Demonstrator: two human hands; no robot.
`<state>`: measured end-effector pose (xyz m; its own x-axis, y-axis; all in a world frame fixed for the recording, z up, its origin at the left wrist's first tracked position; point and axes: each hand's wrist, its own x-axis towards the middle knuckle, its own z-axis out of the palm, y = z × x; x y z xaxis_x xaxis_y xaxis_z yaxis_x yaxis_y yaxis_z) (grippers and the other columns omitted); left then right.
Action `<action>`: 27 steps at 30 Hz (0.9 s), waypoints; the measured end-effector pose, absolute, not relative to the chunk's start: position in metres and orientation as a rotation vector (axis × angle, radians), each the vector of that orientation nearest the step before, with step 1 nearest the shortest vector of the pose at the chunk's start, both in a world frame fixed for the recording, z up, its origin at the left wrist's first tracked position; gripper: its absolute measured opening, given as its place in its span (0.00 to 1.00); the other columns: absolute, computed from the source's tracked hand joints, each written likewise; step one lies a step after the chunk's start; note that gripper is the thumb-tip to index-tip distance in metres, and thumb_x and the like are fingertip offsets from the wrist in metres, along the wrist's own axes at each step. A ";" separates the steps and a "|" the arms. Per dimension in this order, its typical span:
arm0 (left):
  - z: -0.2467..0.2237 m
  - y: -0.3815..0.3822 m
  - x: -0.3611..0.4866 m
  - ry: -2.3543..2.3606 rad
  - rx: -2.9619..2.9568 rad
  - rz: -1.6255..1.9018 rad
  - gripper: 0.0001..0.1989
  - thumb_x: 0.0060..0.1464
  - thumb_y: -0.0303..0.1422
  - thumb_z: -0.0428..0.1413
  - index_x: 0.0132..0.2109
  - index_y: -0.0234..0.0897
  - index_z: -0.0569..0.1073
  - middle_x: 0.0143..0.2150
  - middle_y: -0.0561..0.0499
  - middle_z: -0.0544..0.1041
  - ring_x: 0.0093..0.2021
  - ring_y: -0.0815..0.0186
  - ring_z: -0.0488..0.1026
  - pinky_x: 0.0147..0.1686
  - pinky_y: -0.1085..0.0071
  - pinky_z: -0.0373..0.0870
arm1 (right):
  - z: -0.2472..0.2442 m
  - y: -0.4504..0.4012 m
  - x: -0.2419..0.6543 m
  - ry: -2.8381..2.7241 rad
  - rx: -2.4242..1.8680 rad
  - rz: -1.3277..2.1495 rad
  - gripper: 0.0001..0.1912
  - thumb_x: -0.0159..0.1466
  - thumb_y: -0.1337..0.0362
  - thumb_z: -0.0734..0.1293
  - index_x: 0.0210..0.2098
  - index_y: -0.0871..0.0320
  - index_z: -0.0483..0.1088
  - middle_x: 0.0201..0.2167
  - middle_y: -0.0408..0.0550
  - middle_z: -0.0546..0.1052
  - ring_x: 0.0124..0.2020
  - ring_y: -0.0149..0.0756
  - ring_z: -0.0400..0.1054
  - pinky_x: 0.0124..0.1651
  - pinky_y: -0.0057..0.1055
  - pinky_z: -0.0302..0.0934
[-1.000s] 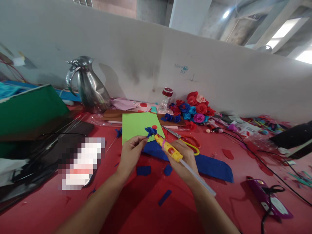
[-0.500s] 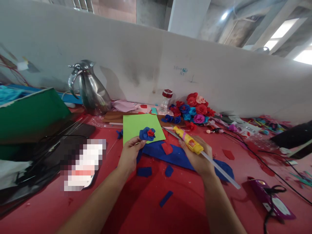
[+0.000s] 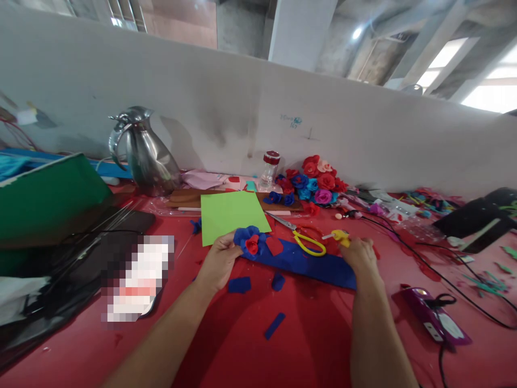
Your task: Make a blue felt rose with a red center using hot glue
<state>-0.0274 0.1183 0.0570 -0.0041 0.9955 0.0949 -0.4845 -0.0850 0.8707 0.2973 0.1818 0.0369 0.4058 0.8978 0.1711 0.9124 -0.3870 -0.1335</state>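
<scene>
A blue fabric-like flower with a red centre (image 3: 251,242) is pinched in my left hand (image 3: 221,261), closed at its left edge. To the right, my right hand (image 3: 362,256) is closed round a yellow glue gun (image 3: 341,237), largely covered by the fingers; a pale stick shows at its left. Between the hands, yellow-handled scissors (image 3: 310,249) lie partly over a long blue strip (image 3: 315,269). A red petal-shaped piece (image 3: 274,246) rests on that strip. Behind the flower is a lime-green sheet (image 3: 232,213).
Blue scraps (image 3: 239,284) are scattered in front on the red table (image 3: 238,350). A steel jug (image 3: 150,156), a red-lidded jar (image 3: 270,168) and a pile of flowers (image 3: 319,180) stand along the wall. A phone (image 3: 141,277) is at left, a purple power strip (image 3: 436,315) at right.
My right hand has moved right with the glue gun, uncovering the scissors' handles. My left hand has brought the flower slightly nearer and turned its face towards me.
</scene>
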 end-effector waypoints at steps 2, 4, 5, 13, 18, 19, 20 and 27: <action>0.055 0.119 -0.028 0.778 0.908 1.464 0.11 0.38 0.37 0.69 0.23 0.39 0.76 0.27 0.51 0.78 0.37 0.61 0.74 0.38 0.66 0.70 | 0.039 0.183 0.291 -1.555 -2.439 -0.158 0.21 0.61 0.62 0.63 0.50 0.66 0.74 0.45 0.70 0.75 0.45 0.53 0.72 0.42 0.42 0.64; 0.053 0.121 -0.028 0.807 0.887 1.474 0.11 0.37 0.38 0.70 0.27 0.39 0.80 0.30 0.51 0.80 0.38 0.60 0.75 0.41 0.64 0.71 | 0.044 0.185 0.277 -1.524 -2.306 -0.210 0.21 0.60 0.61 0.63 0.49 0.64 0.75 0.47 0.69 0.75 0.46 0.56 0.71 0.44 0.46 0.64; 0.052 0.122 -0.028 0.824 0.866 1.476 0.12 0.36 0.39 0.70 0.29 0.39 0.81 0.30 0.51 0.81 0.38 0.59 0.76 0.41 0.64 0.71 | 0.046 0.184 0.267 -1.542 -2.172 -0.195 0.20 0.60 0.61 0.63 0.47 0.64 0.76 0.45 0.68 0.76 0.46 0.55 0.71 0.45 0.46 0.64; 0.047 0.125 -0.026 0.956 0.608 1.485 0.15 0.23 0.35 0.74 0.22 0.38 0.79 0.23 0.54 0.79 0.28 0.69 0.70 0.36 0.72 0.67 | 0.051 0.149 0.157 -1.865 -1.177 0.490 0.11 0.63 0.63 0.62 0.35 0.56 0.77 0.33 0.50 0.82 0.35 0.40 0.76 0.42 0.34 0.68; 0.049 0.125 -0.026 0.990 0.557 1.449 0.15 0.23 0.30 0.73 0.22 0.36 0.78 0.21 0.55 0.76 0.27 0.71 0.69 0.33 0.74 0.64 | 0.050 0.138 0.146 -1.910 -1.166 0.561 0.10 0.63 0.69 0.63 0.36 0.56 0.77 0.34 0.49 0.82 0.35 0.38 0.76 0.41 0.32 0.68; 0.049 0.126 -0.026 0.994 0.550 1.455 0.14 0.23 0.30 0.73 0.22 0.36 0.78 0.21 0.55 0.76 0.27 0.71 0.69 0.33 0.74 0.64 | 0.050 0.138 0.147 -1.952 -1.169 0.568 0.09 0.63 0.70 0.64 0.35 0.56 0.77 0.34 0.49 0.82 0.35 0.38 0.76 0.41 0.32 0.67; 0.048 0.126 -0.026 0.994 0.543 1.459 0.14 0.23 0.29 0.73 0.23 0.36 0.77 0.21 0.55 0.76 0.27 0.71 0.69 0.33 0.74 0.64 | 0.050 0.138 0.147 -2.020 -1.160 0.576 0.09 0.62 0.70 0.64 0.35 0.56 0.77 0.33 0.48 0.82 0.35 0.38 0.75 0.41 0.32 0.67; 0.048 0.129 -0.029 0.974 0.598 1.516 0.07 0.35 0.25 0.67 0.24 0.37 0.76 0.23 0.55 0.75 0.26 0.72 0.68 0.29 0.75 0.62 | 0.044 0.131 0.138 -2.459 -1.038 0.603 0.08 0.60 0.73 0.68 0.36 0.57 0.78 0.35 0.49 0.81 0.38 0.38 0.72 0.48 0.36 0.62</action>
